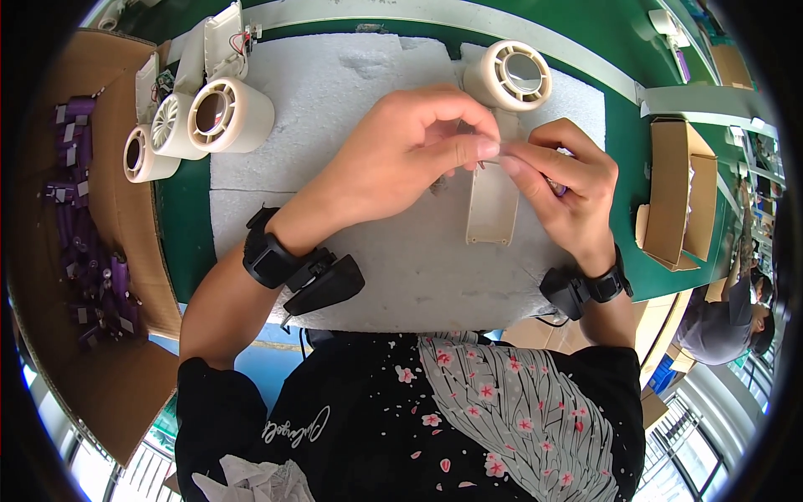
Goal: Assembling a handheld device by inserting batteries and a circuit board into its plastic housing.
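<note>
My left hand [401, 151] and my right hand [569, 180] meet over the work surface, thumbs and forefingers pinched together tip to tip. What lies between the fingertips is too small to tell. A bit of something purple and shiny shows under the curled fingers of my right hand, mostly hidden. Just below the fingertips lies a cream, open handle shell [492, 209], with thin reddish wires at its upper end. Beyond it is a round cream fan head [508, 75], which seems joined to the shell; my hands partly cover the link.
White foam sheets [376, 276] cover the green table. At left stand several cream fan units [230, 115] with exposed wires, beside a large cardboard box [125, 209] of purple battery cells [79, 226]. A small open carton [673, 192] sits at right; another person [719, 322] is beyond.
</note>
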Action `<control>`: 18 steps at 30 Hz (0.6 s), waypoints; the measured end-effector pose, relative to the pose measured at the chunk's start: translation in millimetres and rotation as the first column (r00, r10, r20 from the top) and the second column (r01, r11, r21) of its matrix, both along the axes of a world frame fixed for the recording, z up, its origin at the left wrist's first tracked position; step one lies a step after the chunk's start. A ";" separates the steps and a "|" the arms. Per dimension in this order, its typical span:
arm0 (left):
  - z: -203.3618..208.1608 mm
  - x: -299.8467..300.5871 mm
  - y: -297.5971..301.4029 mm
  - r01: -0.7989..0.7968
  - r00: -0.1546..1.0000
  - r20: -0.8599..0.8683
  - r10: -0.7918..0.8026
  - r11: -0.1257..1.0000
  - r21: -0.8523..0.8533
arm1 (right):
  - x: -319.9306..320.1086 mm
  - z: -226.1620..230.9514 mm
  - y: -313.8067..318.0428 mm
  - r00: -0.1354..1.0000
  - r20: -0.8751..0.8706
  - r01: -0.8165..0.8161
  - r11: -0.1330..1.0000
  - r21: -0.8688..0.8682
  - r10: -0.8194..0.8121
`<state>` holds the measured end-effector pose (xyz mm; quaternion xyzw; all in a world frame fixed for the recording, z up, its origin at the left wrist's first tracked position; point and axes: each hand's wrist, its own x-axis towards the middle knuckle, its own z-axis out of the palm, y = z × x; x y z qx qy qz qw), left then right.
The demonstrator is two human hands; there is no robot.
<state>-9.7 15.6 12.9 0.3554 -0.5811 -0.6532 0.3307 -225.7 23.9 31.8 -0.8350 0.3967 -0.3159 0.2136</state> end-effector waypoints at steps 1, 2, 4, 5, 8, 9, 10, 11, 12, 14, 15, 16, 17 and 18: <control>0.4 0.9 -0.3 0.009 1.000 -0.002 -0.009 1.000 -0.005 | -0.2 0.3 -0.3 1.000 0.001 -0.001 1.000 0.001 0.001; 0.3 1.6 -0.6 0.019 1.000 -0.003 -0.019 1.000 -0.010 | -0.4 0.6 -0.7 1.000 0.006 -0.009 0.999 0.033 0.009; -0.6 3.2 -1.2 0.026 1.000 -0.014 -0.026 0.999 -0.023 | -0.4 0.8 -1.1 1.000 0.019 -0.026 0.995 0.095 0.024; -1.1 4.0 -1.7 0.034 0.999 -0.026 -0.035 0.999 -0.038 | 0.0 0.5 -1.0 1.000 0.019 -0.027 0.995 0.096 0.025; -4.1 4.3 -2.5 0.038 0.998 -0.054 -0.042 0.996 -0.080 | 1.1 -0.5 0.0 1.000 0.012 -0.004 0.993 0.117 0.002; -5.6 4.3 -2.5 0.033 0.997 -0.070 -0.041 0.994 -0.109 | 1.1 -1.0 0.2 1.000 0.012 -0.004 0.993 0.118 0.002; -6.6 4.3 -2.8 0.028 0.995 -0.087 -0.040 0.990 -0.137 | 1.1 -1.6 0.4 1.000 0.019 -0.010 0.991 0.130 0.008; -7.0 4.5 -3.3 0.028 0.995 -0.087 -0.040 0.990 -0.137 | 0.9 -2.2 0.5 1.000 0.027 -0.016 0.990 0.142 0.013; -7.4 4.9 -3.9 0.037 0.996 -0.077 -0.048 0.989 -0.145 | 0.8 -2.5 0.6 0.999 0.034 -0.022 0.988 0.154 0.017; -7.8 5.5 -5.0 0.055 0.996 -0.058 -0.066 0.985 -0.162 | 0.9 -2.4 0.6 0.999 0.032 -0.020 0.989 0.149 0.015; -7.8 5.6 -5.4 0.057 0.996 -0.059 -0.067 0.985 -0.162 | 1.1 -2.3 0.6 0.999 0.031 -0.018 0.989 0.144 0.013; -7.9 5.9 -5.5 0.055 0.996 -0.061 -0.066 0.985 -0.164 | 1.5 -2.8 0.7 0.999 0.030 -0.016 0.990 0.140 0.012; -7.9 6.2 -5.6 0.053 0.996 -0.063 -0.065 0.985 -0.166 | 1.9 -3.3 0.4 0.999 0.031 -0.015 0.990 0.140 0.011; -7.6 6.5 -5.5 0.052 0.996 -0.066 -0.063 0.984 -0.168 | 2.4 -3.8 -0.4 1.000 0.028 -0.008 0.992 0.128 0.005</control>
